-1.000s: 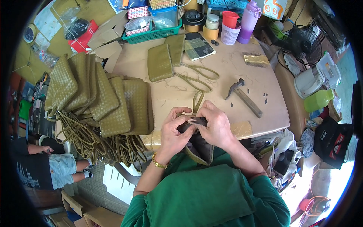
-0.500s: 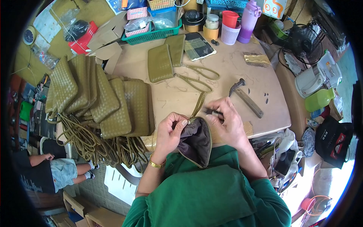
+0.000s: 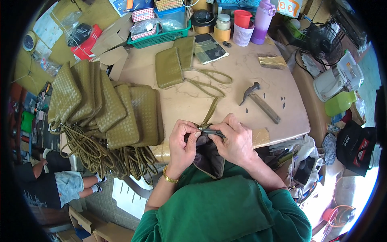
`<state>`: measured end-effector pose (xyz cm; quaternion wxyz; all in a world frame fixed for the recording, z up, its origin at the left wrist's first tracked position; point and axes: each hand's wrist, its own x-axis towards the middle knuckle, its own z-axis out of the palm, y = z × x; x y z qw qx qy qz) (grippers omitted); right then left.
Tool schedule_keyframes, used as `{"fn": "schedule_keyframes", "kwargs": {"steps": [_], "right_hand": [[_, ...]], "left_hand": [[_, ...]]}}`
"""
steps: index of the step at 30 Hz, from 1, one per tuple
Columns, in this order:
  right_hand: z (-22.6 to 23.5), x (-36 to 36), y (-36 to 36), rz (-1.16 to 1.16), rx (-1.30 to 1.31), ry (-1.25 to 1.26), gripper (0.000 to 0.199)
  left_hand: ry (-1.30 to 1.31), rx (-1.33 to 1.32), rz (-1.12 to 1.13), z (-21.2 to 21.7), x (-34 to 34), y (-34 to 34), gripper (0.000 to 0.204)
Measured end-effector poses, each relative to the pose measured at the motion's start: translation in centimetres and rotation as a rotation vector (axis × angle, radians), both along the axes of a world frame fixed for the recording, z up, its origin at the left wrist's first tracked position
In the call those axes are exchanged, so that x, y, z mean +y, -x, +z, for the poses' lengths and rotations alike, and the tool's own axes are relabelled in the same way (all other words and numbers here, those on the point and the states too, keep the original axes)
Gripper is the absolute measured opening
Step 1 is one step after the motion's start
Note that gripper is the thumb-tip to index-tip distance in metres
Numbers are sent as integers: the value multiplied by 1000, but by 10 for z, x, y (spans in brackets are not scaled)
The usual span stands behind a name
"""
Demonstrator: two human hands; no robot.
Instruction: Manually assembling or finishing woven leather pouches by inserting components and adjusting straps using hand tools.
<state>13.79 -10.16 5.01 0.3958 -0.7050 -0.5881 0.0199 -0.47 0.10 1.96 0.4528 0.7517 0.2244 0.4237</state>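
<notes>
An olive wrist pouch (image 3: 208, 160) hangs open at the table's front edge, its dark lining showing. My left hand (image 3: 182, 142) pinches the pouch's zipper edge, close to where its strap (image 3: 210, 111) joins. My right hand (image 3: 237, 139) grips a small dark hand tool (image 3: 211, 132); its tip meets the pouch edge beside my left thumb. The fingers partly cover the tool, so its exact kind is not plain. Past my right hand, a hammer (image 3: 263, 106) with a wooden handle lies on the table.
Woven olive pouches (image 3: 137, 111) are piled at the left, their straps (image 3: 100, 151) dangling over the edge. Two flat olive pouches (image 3: 168, 69) lie farther back. A green basket (image 3: 161, 39), cups and a purple bottle (image 3: 263, 24) line the rear. A person (image 3: 42, 183) is at the lower left.
My right hand has moved left and down, bringing the dark tool from above the pouch's right side to its edge at my left fingertips. The left hand keeps its hold.
</notes>
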Motion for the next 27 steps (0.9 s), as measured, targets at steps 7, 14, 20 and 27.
{"fn": "schedule_keyframes", "kwargs": {"steps": [7,14,20,27], "right_hand": [[-5,4,-6,-12,318,-16,23],[15,-2,5,48,105,119,30],[11,1,6,61,133,112,29],[-2,4,-19,-5,596,4,29]], "left_hand": [[462,-162,-38,-13,3,8,14],[455,-131,-37,-8,2,4,16],[266,-105,-17,-2,-5,2,17],[318,-204,9,-8,-5,11,18]]}}
